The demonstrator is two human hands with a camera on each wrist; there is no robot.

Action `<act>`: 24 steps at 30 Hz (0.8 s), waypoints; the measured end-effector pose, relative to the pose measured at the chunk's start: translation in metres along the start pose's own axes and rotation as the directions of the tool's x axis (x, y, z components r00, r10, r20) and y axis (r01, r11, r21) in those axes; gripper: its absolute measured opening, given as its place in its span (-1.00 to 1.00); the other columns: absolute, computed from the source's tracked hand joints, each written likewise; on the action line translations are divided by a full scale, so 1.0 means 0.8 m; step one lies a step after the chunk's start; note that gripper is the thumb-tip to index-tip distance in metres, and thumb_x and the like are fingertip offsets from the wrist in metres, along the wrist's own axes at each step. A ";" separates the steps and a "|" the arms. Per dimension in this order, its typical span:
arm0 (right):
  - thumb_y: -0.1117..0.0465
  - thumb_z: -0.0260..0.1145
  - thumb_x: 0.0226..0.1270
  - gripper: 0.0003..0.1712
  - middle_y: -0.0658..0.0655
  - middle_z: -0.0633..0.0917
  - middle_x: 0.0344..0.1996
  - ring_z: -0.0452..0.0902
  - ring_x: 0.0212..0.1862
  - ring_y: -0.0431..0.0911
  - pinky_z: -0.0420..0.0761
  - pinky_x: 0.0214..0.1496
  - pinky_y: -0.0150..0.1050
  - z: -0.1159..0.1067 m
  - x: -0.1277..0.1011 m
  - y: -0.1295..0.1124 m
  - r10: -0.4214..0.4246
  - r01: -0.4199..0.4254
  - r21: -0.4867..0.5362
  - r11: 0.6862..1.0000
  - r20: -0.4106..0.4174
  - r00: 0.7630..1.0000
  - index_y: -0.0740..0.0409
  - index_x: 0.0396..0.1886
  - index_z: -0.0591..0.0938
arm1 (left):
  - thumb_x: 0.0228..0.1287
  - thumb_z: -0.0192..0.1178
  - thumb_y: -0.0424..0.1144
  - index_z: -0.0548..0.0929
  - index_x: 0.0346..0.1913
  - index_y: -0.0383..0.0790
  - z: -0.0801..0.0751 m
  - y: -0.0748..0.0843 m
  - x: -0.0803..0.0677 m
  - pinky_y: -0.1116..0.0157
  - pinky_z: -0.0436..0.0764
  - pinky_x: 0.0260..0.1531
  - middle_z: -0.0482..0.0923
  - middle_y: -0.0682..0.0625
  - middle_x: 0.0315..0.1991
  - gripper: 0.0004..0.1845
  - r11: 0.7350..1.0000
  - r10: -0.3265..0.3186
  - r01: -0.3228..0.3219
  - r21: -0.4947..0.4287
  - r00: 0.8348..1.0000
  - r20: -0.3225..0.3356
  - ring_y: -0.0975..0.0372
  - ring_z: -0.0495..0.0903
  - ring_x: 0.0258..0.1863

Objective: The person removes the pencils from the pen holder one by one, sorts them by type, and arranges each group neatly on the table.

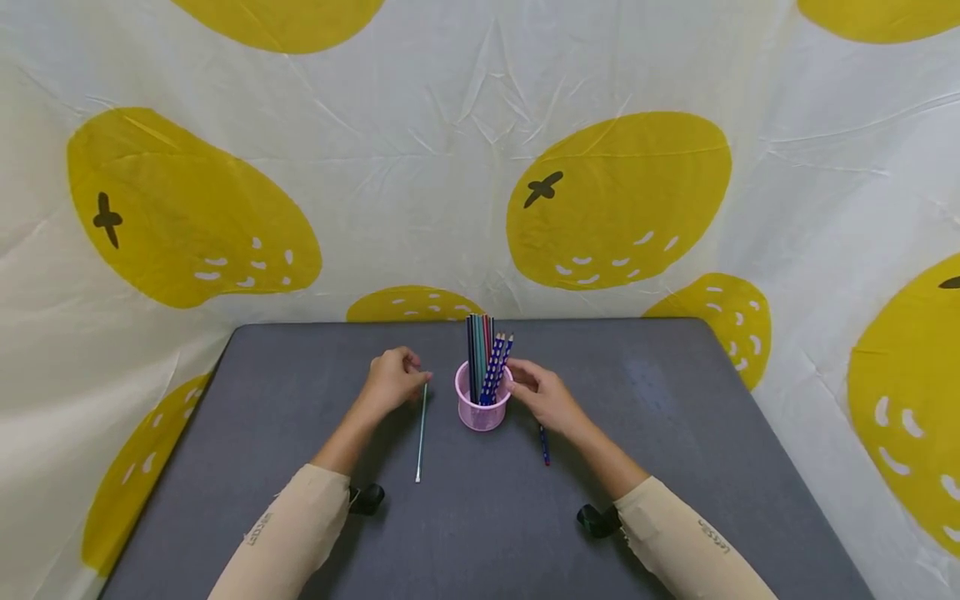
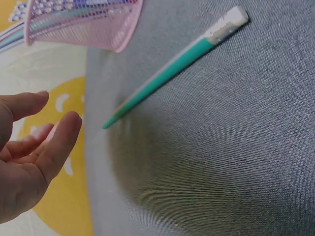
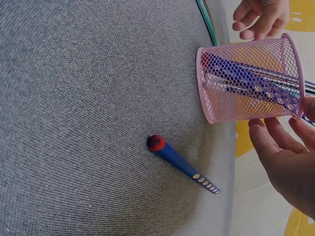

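A pink mesh pencil cup (image 1: 482, 417) stands upright on the table, holding several dark and teal pencils (image 1: 477, 354) and blue pencils with pale dots (image 1: 492, 371). At its right side, my right hand (image 1: 551, 404) touches the cup near the rim with loosely extended fingertips (image 3: 257, 129). A green pencil with a white eraser end (image 2: 172, 69) lies on the table left of the cup. My left hand (image 1: 392, 381) hovers by its pointed tip, thumb and fingers apart with nothing between them. Below my right hand lies a blue dotted pencil with a red end (image 3: 177, 161), partly hidden in the head view.
The grey cloth-covered table (image 1: 480, 533) reaches back to a white curtain (image 1: 420, 200) printed with yellow fruit. Black wrist devices (image 1: 367, 498) show under both sleeves.
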State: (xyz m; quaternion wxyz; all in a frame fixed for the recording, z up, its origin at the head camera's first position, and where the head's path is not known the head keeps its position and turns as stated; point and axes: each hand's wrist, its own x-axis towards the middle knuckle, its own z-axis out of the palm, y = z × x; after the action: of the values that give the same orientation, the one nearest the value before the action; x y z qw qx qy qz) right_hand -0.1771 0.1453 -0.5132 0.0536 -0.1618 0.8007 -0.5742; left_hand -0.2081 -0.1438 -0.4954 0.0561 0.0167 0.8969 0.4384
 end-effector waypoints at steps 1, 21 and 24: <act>0.41 0.23 0.52 -0.54 0.52 0.64 0.16 0.61 0.22 0.34 0.68 0.27 -0.06 0.000 0.000 0.000 -0.001 0.001 0.001 1.000 -0.002 1.000 0.50 0.33 0.48 | 0.25 0.47 -0.23 0.65 -0.03 -0.43 -0.001 0.002 -0.002 0.33 0.69 -0.55 0.71 -0.12 -0.38 -0.63 1.000 0.007 -0.007 0.000 1.000 0.003 0.26 0.64 -0.63; 0.33 0.21 0.56 -0.54 0.46 0.64 0.20 0.59 0.27 0.30 0.64 0.31 -0.19 -0.003 -0.007 0.007 -0.002 0.002 0.001 1.000 -0.029 1.000 0.43 0.36 0.49 | 0.18 0.54 -0.24 0.50 0.38 -0.34 0.028 0.038 -0.043 -0.03 0.70 0.14 0.60 -0.32 0.25 -0.27 0.953 0.246 -0.221 -0.207 0.963 0.109 -0.18 0.67 0.16; 0.31 0.21 0.57 -0.54 0.43 0.65 0.21 0.59 0.27 0.27 0.61 0.26 -0.41 -0.006 -0.011 0.006 -0.014 0.015 0.009 1.000 -0.030 0.999 0.39 0.37 0.50 | 0.12 0.58 -0.26 0.50 0.37 -0.37 0.037 0.039 -0.045 0.04 0.73 0.12 0.60 -0.31 0.24 -0.25 0.944 0.271 -0.242 -0.224 0.956 0.110 -0.14 0.68 0.16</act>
State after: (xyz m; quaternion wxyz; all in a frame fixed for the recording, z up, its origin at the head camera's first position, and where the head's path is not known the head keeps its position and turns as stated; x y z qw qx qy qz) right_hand -0.1714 0.1539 -0.5168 0.0383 -0.1587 0.7975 -0.5808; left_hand -0.1692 -0.1043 -0.4855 0.0625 0.1582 0.8300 0.5313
